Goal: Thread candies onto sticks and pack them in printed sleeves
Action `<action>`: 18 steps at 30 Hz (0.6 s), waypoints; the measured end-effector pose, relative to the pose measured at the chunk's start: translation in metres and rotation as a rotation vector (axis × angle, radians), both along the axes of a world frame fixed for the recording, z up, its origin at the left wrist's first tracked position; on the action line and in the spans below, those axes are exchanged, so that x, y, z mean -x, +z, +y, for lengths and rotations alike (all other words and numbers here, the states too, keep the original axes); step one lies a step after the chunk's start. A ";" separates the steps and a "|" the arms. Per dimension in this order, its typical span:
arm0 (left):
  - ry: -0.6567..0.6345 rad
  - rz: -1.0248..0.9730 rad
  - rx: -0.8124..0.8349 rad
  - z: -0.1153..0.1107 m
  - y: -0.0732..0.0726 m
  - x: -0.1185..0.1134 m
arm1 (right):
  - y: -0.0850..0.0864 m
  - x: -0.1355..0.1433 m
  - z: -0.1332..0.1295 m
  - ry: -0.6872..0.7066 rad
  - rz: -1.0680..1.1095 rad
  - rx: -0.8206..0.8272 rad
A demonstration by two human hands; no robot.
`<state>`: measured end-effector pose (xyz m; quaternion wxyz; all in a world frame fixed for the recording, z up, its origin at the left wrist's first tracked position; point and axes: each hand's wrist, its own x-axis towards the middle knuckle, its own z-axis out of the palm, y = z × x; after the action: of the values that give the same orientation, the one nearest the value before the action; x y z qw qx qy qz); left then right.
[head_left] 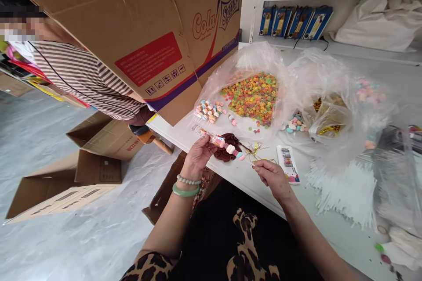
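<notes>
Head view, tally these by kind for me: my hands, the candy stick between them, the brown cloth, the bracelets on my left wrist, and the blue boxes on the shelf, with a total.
Hands, left hand and right hand: 2
Candy stick: 1
Brown cloth: 1
Beaded bracelet: 1
Green bangle: 1
Blue boxes: 4
Total: 10

bright, diffuse light | soft shadows | sheen on plastic bag (260,58) | edges stretched | upper-left pixelated
</notes>
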<state>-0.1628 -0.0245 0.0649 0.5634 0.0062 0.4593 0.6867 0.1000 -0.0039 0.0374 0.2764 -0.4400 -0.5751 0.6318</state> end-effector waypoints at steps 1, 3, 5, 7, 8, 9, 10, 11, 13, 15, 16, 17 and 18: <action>0.003 0.012 0.001 0.000 -0.002 0.001 | 0.001 -0.001 -0.001 -0.007 -0.054 -0.087; 0.007 0.034 -0.008 -0.001 -0.006 0.004 | 0.003 -0.002 -0.002 -0.025 -0.157 -0.256; 0.004 0.052 -0.023 -0.002 -0.009 0.006 | 0.004 -0.001 -0.003 -0.031 -0.217 -0.363; 0.017 0.037 -0.020 -0.001 -0.011 0.008 | 0.004 0.001 -0.003 -0.020 -0.230 -0.388; 0.048 0.015 -0.011 -0.001 -0.011 0.009 | 0.002 0.001 -0.003 -0.014 -0.225 -0.379; 0.091 -0.012 0.008 -0.001 -0.011 0.011 | 0.001 0.002 -0.003 -0.009 -0.215 -0.358; 0.134 -0.040 0.035 -0.001 -0.011 0.013 | -0.001 0.002 -0.003 -0.009 -0.202 -0.325; 0.171 -0.061 0.061 -0.001 -0.010 0.014 | -0.003 0.002 -0.003 -0.012 -0.186 -0.284; 0.200 -0.057 0.090 -0.002 -0.009 0.016 | -0.007 0.002 -0.002 -0.024 -0.145 -0.191; 0.160 0.014 0.083 -0.003 -0.010 0.015 | -0.010 0.002 -0.002 -0.033 -0.108 -0.119; 0.120 0.062 0.073 -0.004 -0.011 0.013 | -0.011 0.002 -0.001 -0.034 -0.099 -0.099; 0.075 0.107 0.063 -0.004 -0.012 0.010 | -0.012 0.003 -0.001 -0.031 -0.097 -0.088; 0.028 0.143 0.050 -0.004 -0.014 0.007 | -0.013 0.004 -0.001 -0.027 -0.099 -0.085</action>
<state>-0.1694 -0.0285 0.0513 0.5196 0.0348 0.5153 0.6806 0.0957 -0.0050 0.0242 0.2748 -0.4663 -0.6084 0.5804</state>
